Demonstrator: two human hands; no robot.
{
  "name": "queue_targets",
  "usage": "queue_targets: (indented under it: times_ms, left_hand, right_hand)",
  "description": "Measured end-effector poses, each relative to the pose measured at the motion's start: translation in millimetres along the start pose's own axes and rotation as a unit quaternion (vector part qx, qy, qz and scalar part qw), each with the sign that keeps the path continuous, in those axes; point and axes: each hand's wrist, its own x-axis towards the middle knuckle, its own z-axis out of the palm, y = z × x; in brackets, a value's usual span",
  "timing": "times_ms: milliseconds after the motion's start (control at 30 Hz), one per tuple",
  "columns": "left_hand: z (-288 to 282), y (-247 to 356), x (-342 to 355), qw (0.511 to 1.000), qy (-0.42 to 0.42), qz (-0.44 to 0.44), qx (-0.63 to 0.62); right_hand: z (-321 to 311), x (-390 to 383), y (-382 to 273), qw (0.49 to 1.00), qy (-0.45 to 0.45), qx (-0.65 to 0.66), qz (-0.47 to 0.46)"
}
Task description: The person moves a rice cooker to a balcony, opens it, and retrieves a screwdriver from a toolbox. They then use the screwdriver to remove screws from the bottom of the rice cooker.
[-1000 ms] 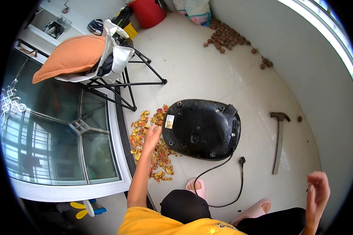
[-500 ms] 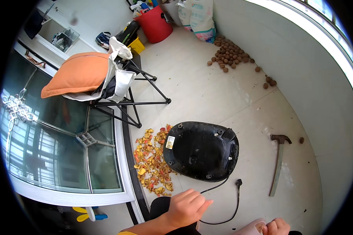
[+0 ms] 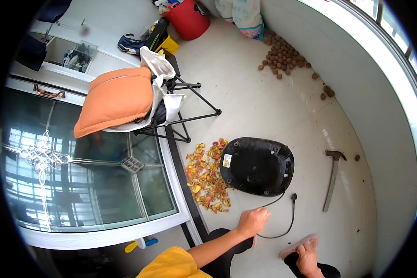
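My left hand [image 3: 254, 221] is closed in a fist above my bent knee, close to a black power cord [image 3: 292, 217]; nothing shows in it. Low at the right, my right hand [image 3: 306, 260] has its fingers curled together over my dark trouser leg, beside a pink slipper [image 3: 289, 250]; the inside of that hand is hidden. Ahead of both hands lies a rounded black appliance [image 3: 255, 167] with feet, its underside seemingly up and the cord running from it. Drying red and yellow peel pieces [image 3: 207, 178] are spread along its left side.
A claw hammer [image 3: 331, 183] lies on the tiles at the right. Walnut-like brown balls [image 3: 285, 58] are heaped by the wall, near white sacks [image 3: 248, 18]. A folding chair with an orange cushion [image 3: 116, 99], a red bucket [image 3: 188, 21] and a glass-panelled door [image 3: 92, 171] stand at the left.
The view has shifted, so the floor things appear further right and mostly higher. My left hand is lower over my knee, its thumb no longer sticking out. My right hand shows more fully.
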Motion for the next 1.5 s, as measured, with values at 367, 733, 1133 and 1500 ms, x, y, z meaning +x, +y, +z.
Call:
queue_targets:
  times_ms: [367,733,1133,1500]
  left_hand:
    - [-100,110,-202,0.703,-0.157,-0.506,-0.474]
    - [-275,158,-192,0.508,-0.005,-0.477,-0.717]
    - [-365,108,-96,0.446,0.196,-0.338,-0.805]
    - [-477,175,124,0.493,0.210,-0.218,-0.816]
  right_hand:
    - [5,-95,-157,0.990,-0.075,0.018,0.119]
    - [-139,-2,-342,0.952,-0.022,0.245,0.184]
    - [-194,90,-525,0.969,-0.125,0.214,-0.019]
    - [-302,334,-452,0.971,-0.056,0.078,-0.219]
